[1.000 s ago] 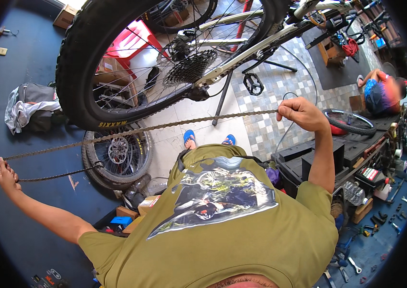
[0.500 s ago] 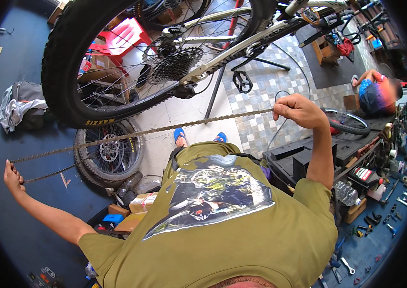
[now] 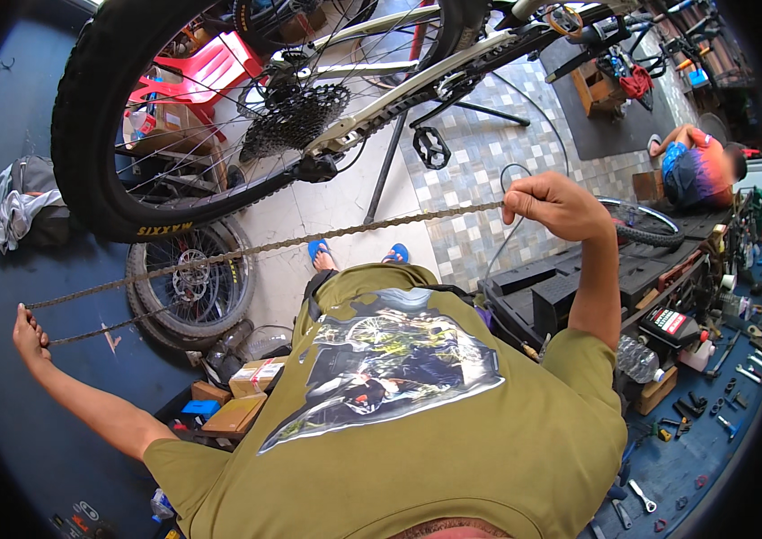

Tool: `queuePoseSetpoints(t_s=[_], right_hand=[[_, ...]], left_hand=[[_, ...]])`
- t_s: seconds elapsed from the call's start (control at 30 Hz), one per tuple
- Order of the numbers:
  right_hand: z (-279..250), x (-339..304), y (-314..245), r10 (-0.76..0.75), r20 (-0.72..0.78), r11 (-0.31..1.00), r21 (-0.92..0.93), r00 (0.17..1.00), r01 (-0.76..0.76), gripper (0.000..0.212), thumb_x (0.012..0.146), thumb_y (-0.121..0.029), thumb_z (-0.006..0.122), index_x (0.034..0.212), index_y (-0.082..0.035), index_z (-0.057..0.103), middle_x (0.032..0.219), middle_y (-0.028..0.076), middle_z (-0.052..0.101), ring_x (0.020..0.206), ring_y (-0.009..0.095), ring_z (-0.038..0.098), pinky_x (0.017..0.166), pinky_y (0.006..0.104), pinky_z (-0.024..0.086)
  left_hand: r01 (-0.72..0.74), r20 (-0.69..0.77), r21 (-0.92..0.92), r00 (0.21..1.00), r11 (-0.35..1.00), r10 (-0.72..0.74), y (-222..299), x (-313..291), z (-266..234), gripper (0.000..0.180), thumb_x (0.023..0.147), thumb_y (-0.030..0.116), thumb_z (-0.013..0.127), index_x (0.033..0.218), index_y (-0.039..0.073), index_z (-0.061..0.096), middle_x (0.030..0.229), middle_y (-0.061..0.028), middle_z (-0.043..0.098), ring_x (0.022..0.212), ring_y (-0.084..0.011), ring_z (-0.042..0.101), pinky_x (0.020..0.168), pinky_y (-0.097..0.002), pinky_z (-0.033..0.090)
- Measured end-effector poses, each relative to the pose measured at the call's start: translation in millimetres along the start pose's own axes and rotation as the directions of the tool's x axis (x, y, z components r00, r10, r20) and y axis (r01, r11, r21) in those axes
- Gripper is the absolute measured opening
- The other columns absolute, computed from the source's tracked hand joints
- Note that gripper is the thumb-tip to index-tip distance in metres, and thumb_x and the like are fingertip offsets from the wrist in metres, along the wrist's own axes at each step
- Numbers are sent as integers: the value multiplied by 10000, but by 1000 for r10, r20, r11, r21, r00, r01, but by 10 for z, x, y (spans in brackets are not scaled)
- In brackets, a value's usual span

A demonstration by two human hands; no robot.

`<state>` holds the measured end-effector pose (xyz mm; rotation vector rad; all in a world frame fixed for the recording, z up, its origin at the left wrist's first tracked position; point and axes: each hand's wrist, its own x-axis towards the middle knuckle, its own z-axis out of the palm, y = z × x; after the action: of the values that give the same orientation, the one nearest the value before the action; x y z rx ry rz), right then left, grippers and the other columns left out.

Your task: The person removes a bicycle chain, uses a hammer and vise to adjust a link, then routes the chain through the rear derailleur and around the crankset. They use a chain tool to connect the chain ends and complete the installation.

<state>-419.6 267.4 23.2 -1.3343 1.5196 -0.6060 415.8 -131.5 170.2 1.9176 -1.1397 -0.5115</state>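
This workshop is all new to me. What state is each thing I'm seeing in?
Bicycle chain, stretched between two hands, a second strand trailing from the left
Left grip, closed on the chain
Right grip, closed on the chain
Rear wheel, mounted
Loose wheels, stacked together
Blue sandals, worn
Cardboard box, closed

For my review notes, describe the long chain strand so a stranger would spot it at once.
Start from the large black tyre at the upper left. Just below it in the picture, the long chain strand, thin and dark, slants up from the left hand to the right hand. Unlike the shorter strand beneath, it reaches both hands.
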Motion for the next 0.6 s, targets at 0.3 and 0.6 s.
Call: queuePoseSetpoints(t_s=[0.3, 0.6], right_hand=[[-92, -91, 16, 33, -62, 999, 19, 998, -32, 341, 1066, -283, 636, 905, 5, 722, 766, 24, 654, 723, 115, 535, 675, 315, 451], [-429, -254, -297, -430, -410, 615, -785, 804, -72, 130, 891, -193, 786, 956, -84, 755, 898, 23, 671, 914, 247, 600, 854, 398, 452]], left_hand=[[-8, 121, -95, 992, 995, 20, 19, -351, 8, 326, 1030, 397, 681, 846, 137, 613, 663, 60, 453, 482, -33, 346, 432, -217, 269], [-249, 777, 609, 381, 753, -501, -575, -1365, 1178, 213, 901, 226, 773, 908, 13, 766, 675, 13, 595, 570, -85, 511, 533, -263, 407]])
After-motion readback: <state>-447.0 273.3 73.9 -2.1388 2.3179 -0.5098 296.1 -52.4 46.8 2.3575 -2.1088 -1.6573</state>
